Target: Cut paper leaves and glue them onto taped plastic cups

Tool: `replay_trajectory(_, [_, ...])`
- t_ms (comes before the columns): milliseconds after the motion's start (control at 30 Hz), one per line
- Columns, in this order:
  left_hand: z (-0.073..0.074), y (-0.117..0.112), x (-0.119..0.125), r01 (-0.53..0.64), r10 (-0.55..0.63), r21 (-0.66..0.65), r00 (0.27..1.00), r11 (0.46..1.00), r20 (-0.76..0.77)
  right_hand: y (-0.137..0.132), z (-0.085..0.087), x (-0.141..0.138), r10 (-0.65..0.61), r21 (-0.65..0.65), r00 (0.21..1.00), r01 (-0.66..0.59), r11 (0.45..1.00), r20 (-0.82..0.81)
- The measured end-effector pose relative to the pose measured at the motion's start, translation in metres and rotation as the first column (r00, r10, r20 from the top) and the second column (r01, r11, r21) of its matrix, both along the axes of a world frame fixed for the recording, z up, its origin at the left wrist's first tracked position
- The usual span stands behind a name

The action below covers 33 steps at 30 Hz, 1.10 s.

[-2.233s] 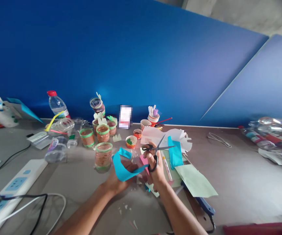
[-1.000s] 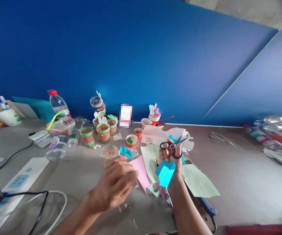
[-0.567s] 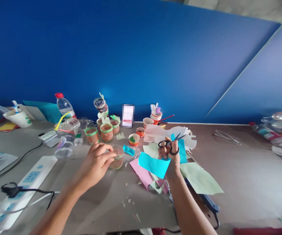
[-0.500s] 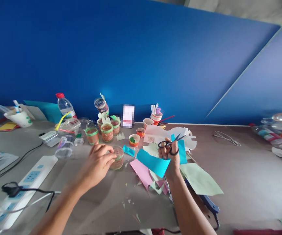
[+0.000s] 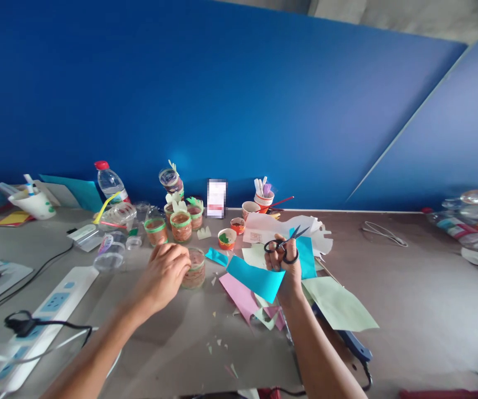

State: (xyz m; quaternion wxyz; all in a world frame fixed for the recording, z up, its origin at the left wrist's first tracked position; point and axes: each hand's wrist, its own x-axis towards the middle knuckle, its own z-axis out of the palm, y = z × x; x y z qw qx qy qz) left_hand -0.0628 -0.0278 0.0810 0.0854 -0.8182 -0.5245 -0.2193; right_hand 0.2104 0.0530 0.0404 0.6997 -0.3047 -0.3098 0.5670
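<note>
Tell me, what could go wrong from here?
The right hand holds both scissors and the blue strip, so the strip might slip.
The scissors' blades stand parted near loose white paper; a careless swing could snag or nick it.
The left hand is at the jar; a bump might tip it.

Black-handled scissors (image 5: 295,235): blades parted, tips pointing far right. Blue paper strip (image 5: 255,278): slanting, nearer than scissors. Brownish, green-rimmed jar (image 5: 196,271): upright, left of strip.
</note>
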Motion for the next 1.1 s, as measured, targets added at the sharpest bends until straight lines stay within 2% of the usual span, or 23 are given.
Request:
replay_trajectory(167, [-0.003,0.007,-0.021,-0.106,0.107,0.157,0.994,0.982,0.004,0.000,-0.001,-0.001,-0.010,-0.030,1.000,0.010,1.000,-0.014])
replay_trajectory(500, [-0.008,0.023,-0.071,-0.206,0.216,0.143,0.974,0.968,-0.062,-0.001,-0.002,-0.001,-0.012,-0.034,1.000,0.011,0.999,-0.022])
replay_trajectory(800, [-0.010,0.023,-0.083,-0.247,0.284,0.194,0.939,0.949,-0.192,-0.001,-0.001,0.000,0.020,-0.025,1.000,-0.021,0.999,-0.019])
replay_trajectory(1100, [-0.014,0.017,-0.084,-0.296,0.313,0.143,0.943,0.944,-0.114,-0.001,-0.003,-0.002,-0.007,-0.019,1.000,0.006,1.000,-0.029])
